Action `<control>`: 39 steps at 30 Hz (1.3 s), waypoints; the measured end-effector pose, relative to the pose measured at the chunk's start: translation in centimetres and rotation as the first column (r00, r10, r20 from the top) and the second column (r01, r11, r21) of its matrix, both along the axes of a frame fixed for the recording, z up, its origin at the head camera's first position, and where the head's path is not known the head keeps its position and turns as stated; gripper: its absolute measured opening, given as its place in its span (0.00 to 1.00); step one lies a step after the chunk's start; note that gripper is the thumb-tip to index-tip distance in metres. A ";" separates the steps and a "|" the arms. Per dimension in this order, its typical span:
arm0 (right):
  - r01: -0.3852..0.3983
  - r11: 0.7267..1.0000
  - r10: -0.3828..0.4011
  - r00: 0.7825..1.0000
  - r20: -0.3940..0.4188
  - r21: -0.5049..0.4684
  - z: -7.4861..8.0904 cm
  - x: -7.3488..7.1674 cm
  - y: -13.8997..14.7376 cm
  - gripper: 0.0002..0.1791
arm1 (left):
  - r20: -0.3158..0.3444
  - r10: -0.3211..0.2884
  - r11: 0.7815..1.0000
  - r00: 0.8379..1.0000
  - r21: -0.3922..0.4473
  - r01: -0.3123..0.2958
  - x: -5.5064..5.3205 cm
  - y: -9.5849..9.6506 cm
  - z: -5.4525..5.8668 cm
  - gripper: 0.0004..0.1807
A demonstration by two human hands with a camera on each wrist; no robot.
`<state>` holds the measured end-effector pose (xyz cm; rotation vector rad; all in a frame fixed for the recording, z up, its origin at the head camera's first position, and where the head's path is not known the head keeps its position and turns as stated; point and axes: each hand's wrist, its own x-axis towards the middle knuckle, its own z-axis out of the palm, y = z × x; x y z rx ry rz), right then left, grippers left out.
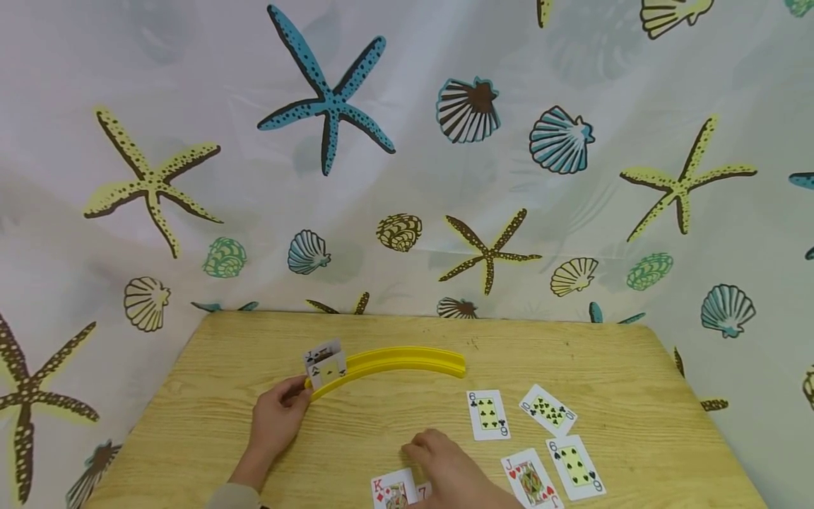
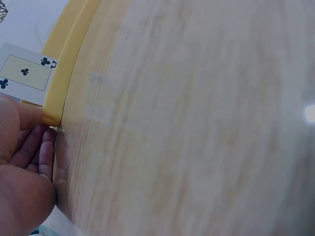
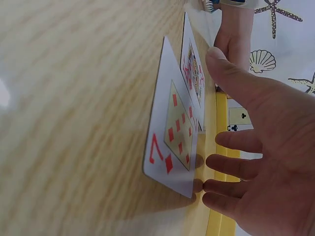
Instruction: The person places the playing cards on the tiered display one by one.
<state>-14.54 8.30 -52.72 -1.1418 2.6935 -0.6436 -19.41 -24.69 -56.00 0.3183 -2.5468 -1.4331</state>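
My left hand [image 1: 277, 416] grips the near left end of a curved yellow card holder [image 1: 407, 357], its fingers bent beside that end in the left wrist view. Two playing cards stand in the holder there: an ace of clubs [image 1: 328, 372] in front, with a jack [image 1: 321, 351] behind it, mostly covered. Over the table's near side, my right hand [image 1: 448, 466] is held with loosely extended fingers and nothing in its grasp. Below it lie a king of diamonds [image 1: 393, 490] and a seven of diamonds [image 3: 174, 132], the seven partly hidden in the head view.
To the right on the wooden table [image 1: 210, 396] lie a six of clubs [image 1: 488, 415], a ten of clubs [image 1: 548, 410], a jack of hearts [image 1: 531, 481] and a six of spades [image 1: 576, 466]. A curtain [image 1: 407, 170] printed with starfish and shells hangs around the table.
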 end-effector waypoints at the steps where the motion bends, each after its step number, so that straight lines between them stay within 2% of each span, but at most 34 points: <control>1: 0.003 1.000 -0.003 1.000 -0.001 0.007 0.2 0.2 0.0 0.45 | -0.002 0.001 1.000 1.000 -0.003 -0.001 0.0 0.0 0.0 0.19; 5: 0.002 1.000 -0.001 0.999 -0.040 0.029 0.1 0.6 0.1 0.45 | -0.005 0.001 1.000 1.000 -0.011 -0.001 0.1 0.0 0.0 0.19; 18: 0.014 0.999 -0.014 1.000 -0.019 0.034 -0.3 0.7 0.0 0.42 | 0.004 -0.005 1.000 1.000 -0.009 0.005 0.1 0.0 -0.1 0.19; 28: 0.035 0.996 -0.031 0.998 -0.049 0.082 -0.3 0.9 -0.4 0.36 | 0.008 -0.006 1.000 1.000 -0.004 0.006 0.2 0.0 0.1 0.19; 34: 0.048 0.997 -0.044 0.998 -0.050 0.067 -0.3 0.9 -0.4 0.38 | 0.013 -0.007 1.000 1.000 -0.007 0.007 0.2 0.1 0.2 0.20; 39: 0.038 0.999 -0.039 0.997 -0.062 -0.008 -0.6 0.8 -0.5 0.38 | 0.009 -0.008 1.000 1.000 -0.012 0.008 0.3 0.1 0.3 0.19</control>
